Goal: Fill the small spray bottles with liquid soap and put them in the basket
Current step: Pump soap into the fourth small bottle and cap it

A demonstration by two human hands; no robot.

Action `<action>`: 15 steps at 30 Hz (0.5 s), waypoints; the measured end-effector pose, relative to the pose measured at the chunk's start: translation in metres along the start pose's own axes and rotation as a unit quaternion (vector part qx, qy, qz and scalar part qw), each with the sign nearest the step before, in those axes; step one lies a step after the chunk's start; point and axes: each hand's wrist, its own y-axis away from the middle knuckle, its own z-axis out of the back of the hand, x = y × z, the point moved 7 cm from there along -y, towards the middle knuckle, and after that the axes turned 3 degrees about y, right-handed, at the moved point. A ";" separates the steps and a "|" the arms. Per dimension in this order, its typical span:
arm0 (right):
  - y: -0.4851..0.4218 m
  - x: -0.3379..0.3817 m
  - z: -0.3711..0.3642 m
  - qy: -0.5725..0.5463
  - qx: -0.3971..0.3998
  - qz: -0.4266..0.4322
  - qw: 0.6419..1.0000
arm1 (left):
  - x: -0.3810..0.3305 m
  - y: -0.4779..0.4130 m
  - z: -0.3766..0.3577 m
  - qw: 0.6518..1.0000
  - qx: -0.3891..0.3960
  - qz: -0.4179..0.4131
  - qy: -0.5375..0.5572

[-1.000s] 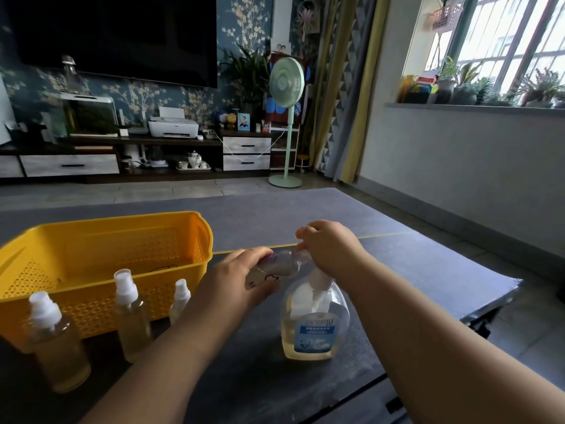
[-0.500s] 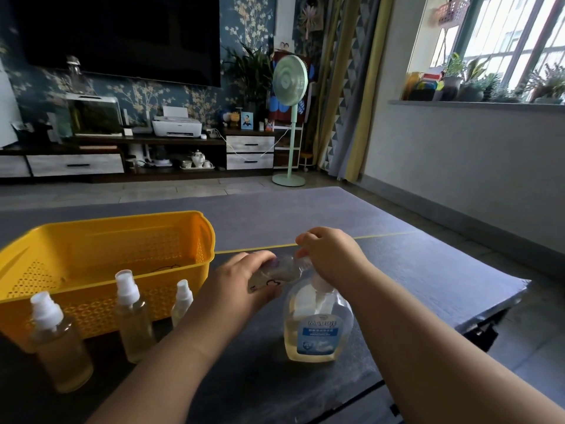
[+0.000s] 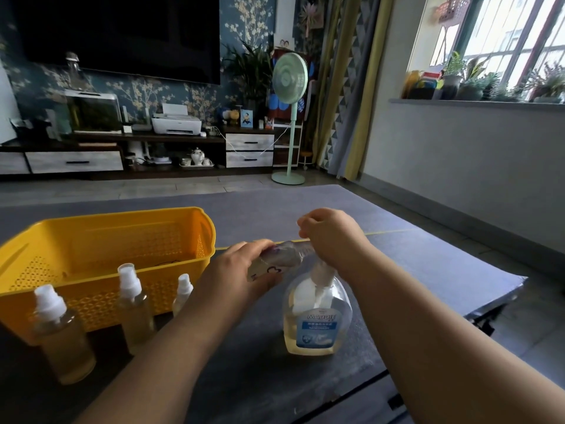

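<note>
My left hand (image 3: 237, 272) grips a small clear spray bottle (image 3: 279, 258), tilted on its side with its open neck toward the pump of the liquid soap bottle (image 3: 318, 319). My right hand (image 3: 333, 240) rests curled on top of that pump, hiding the pump head and the small bottle's mouth. The soap bottle stands on the dark table and holds a little yellowish liquid at the bottom. Three capped spray bottles (image 3: 62, 335) (image 3: 134, 310) (image 3: 182, 293) with yellowish liquid stand in front of the yellow basket (image 3: 101, 221) at the left.
The dark table (image 3: 428, 258) ends at the right and near edges, with grey floor beyond. A TV cabinet, a printer and a green standing fan (image 3: 289, 117) stand far behind.
My hands and the small bottle stay at the pump with only a slight shift. The head camera has moved a little.
</note>
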 end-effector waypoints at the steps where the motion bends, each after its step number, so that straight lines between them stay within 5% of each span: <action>1: -0.001 0.001 0.000 0.000 0.002 0.000 1.000 | 0.000 0.000 0.000 1.000 -0.001 0.000 0.000; 15: 0.004 -0.013 -0.014 0.012 0.030 -0.016 0.999 | 0.003 0.003 -0.005 1.000 0.010 -0.010 -0.001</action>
